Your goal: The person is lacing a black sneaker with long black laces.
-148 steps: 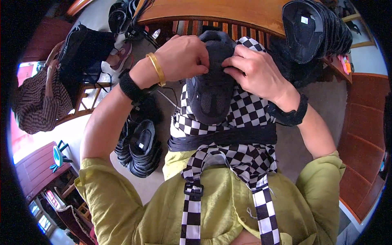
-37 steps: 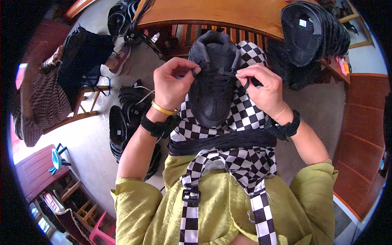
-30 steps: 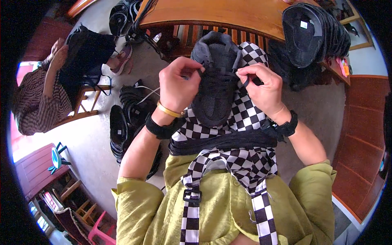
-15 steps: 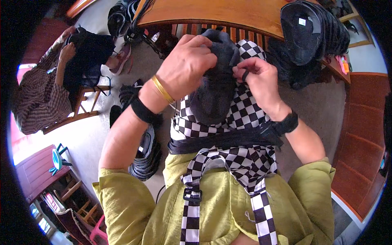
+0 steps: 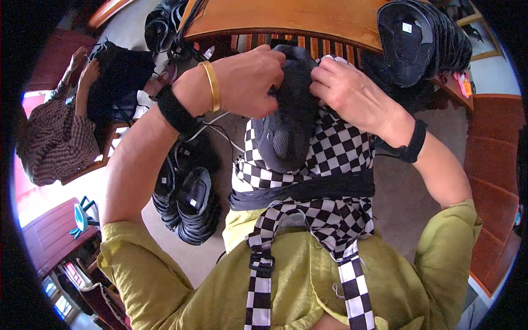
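Note:
A black shoe [image 5: 291,121] with a mesh toe lies on my lap, over a black-and-white checkered apron [image 5: 341,148], its toe pointing toward me. At the shoe's upper left edge, my left hand [image 5: 245,82] is closed, fingers curled and thumb lower down. My right hand [image 5: 352,91] is closed in a pinch at the opposite edge, near the opening. Whatever thin thing either hand grips is hidden by the fingers or lost against the black fabric.
Nested black shoe parts [image 5: 195,203] stand on the floor at left; another stack [image 5: 407,44] is at the wooden table's [image 5: 286,19] right end. A co-worker in a checked shirt [image 5: 60,132] sits at far left, handling dark material. White cords [image 5: 212,124] run beside my lap.
Both my forearms have swung outward, and the elbows are farther apart. The right hand has turned so its back faces up. The shoe has stayed on my lap.

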### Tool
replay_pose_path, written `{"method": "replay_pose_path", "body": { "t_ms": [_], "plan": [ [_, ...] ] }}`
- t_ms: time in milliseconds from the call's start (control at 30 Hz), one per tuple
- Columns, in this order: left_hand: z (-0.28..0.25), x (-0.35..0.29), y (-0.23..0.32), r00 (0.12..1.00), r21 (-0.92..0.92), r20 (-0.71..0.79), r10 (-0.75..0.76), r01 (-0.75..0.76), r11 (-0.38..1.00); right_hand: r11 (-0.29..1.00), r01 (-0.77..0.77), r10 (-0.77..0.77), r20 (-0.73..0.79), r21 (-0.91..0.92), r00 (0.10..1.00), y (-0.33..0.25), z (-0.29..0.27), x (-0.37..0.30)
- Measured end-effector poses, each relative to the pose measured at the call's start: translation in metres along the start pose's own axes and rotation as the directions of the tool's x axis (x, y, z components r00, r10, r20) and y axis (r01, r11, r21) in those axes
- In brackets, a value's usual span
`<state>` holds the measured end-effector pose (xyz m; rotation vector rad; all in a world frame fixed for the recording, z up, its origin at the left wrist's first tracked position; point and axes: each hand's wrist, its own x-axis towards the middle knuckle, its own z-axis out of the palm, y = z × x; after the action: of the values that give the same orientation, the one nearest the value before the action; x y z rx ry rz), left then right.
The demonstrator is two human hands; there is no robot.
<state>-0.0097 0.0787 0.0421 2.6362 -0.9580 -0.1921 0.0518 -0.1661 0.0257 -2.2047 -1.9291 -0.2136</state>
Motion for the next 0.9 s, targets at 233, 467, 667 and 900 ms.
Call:
{"method": "replay_pose_path", "body": {
  "t_ms": [233,467,667,900],
  "plan": [
    [0.018,0.013,-0.002,0.943,-0.172,0.016,-0.332,0.330,0.928,0.868,-0.324,0.108,0.495,0.376,0.862,0.023,-0.010,0.019],
    [0.041,0.008,-0.004,0.781,-0.611,-0.357,-0.512,0.219,0.761,0.770,-0.465,0.301,0.394,0.436,0.868,0.019,0.006,0.025],
    [0.039,0.012,0.006,0.672,-0.878,-0.256,-0.695,0.140,0.458,0.070,-0.480,0.523,0.378,0.875,0.764,0.019,0.005,0.034],
    [0.034,0.006,0.016,0.736,-0.652,-0.415,-0.535,0.169,0.739,-0.044,-0.455,0.610,0.385,0.889,0.692,0.007,0.014,0.038]
  ]
}}
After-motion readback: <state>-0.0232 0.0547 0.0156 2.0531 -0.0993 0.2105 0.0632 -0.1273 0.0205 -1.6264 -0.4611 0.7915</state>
